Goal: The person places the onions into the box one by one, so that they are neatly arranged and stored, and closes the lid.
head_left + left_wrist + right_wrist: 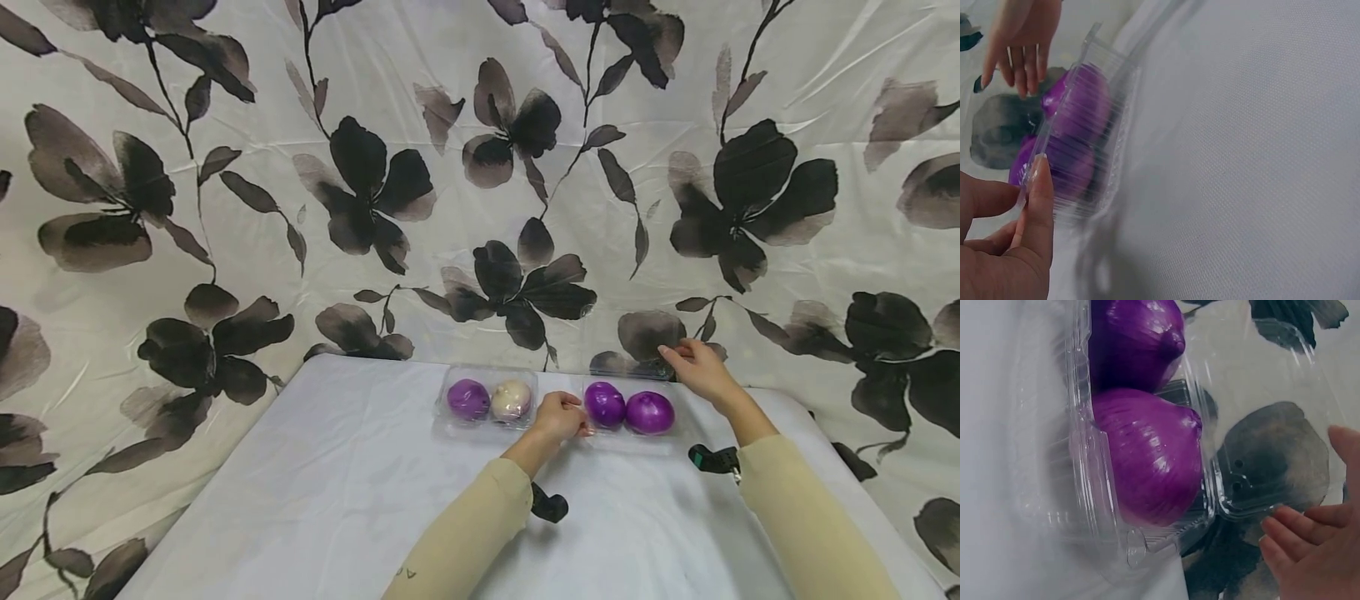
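Two purple onions (1150, 456) lie side by side in a clear plastic clamshell box (1082, 469). Its see-through lid (1244, 509) stands raised at the back, toward the patterned cloth. With thumb and fingertips, my left hand (557, 417) pinches the box's left edge, which shows closely in the left wrist view. My right hand (701, 367) is at the lid's right side, fingers (1300, 534) extended right by the lid's edge. The left wrist view also shows those fingers pointing down, fairly straight.
Left of my left hand, a second clear box (486, 372) holds a purple onion (468, 400) and a white onion (512, 400). Both boxes stand near the back edge of the white-covered table (337, 500). A floral cloth (645, 250) hangs behind it.
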Motion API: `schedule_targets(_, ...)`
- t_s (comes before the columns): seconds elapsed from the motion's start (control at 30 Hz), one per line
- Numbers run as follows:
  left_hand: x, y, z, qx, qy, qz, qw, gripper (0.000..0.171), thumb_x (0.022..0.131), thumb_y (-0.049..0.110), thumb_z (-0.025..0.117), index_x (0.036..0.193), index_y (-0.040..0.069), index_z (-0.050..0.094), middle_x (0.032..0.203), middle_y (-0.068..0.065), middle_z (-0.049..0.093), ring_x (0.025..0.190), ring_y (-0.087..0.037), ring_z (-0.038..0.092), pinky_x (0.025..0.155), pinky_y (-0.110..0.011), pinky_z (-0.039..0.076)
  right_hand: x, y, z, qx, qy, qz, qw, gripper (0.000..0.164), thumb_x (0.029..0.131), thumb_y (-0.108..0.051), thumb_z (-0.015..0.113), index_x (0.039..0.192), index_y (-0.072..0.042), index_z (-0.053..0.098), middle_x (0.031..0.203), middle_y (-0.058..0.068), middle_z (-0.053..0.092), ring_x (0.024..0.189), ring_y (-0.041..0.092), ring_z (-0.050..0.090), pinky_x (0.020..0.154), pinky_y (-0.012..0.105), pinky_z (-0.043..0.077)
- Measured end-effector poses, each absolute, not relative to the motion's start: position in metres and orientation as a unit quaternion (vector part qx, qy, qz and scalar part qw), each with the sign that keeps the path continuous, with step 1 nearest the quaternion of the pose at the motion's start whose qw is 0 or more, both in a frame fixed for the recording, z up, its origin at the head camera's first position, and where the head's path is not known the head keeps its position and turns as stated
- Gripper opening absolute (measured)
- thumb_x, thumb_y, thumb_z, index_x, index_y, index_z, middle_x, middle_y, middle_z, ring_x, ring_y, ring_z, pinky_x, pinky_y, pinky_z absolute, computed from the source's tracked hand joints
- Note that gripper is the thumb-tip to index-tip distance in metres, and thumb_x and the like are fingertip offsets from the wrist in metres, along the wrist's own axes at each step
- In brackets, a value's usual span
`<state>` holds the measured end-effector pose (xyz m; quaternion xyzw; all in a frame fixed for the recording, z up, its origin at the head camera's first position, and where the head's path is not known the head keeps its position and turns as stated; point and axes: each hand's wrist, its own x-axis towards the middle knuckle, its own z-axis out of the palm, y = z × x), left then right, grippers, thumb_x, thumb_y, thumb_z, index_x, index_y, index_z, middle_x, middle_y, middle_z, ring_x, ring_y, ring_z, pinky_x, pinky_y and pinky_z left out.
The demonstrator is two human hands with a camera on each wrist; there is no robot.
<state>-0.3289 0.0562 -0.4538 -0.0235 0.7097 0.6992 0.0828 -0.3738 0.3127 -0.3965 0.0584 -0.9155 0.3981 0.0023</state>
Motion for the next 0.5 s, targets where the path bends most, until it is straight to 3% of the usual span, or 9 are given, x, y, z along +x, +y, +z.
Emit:
schedule_targets(0.2, -0.331, 0.057, -0.456, -0.02, 0.701, 0.708, 0.083, 0.027, 0.092, -0.014, 0.058, 0.119, -0.013, 0.057, 0.088, -0.013, 0.057, 0.065, -0.014, 0.06, 0.066, -0.025, 0.066, -0.369, 0.319, -0.398, 0.053, -0.899, 0.435, 0.015, 0.08, 0.111, -0.049, 0.021, 0.152, 0.019, 0.019, 0.15, 0.041, 0.035, 0.141, 0.054, 0.034, 0.118, 0.067, 0.035)
schedule_targets(0.5, -0.332, 0.058, -0.456, -0.026, 0.708, 0.7, 0.083, 0.026, 0.092, -0.013, 0.059, 0.119, -0.011, 0.058, 0.087, -0.009, 0.056, 0.065, -0.014, 0.059, 0.067, -0.025, 0.066, -0.358, 0.327, -0.399, 0.051, -0.859, 0.51, -0.013, 0.084, 0.11, -0.047, 0.004, 0.146, 0.025, 0.028, 0.148, 0.044, 0.035, 0.141, 0.054, 0.035, 0.12, 0.058, 0.037)
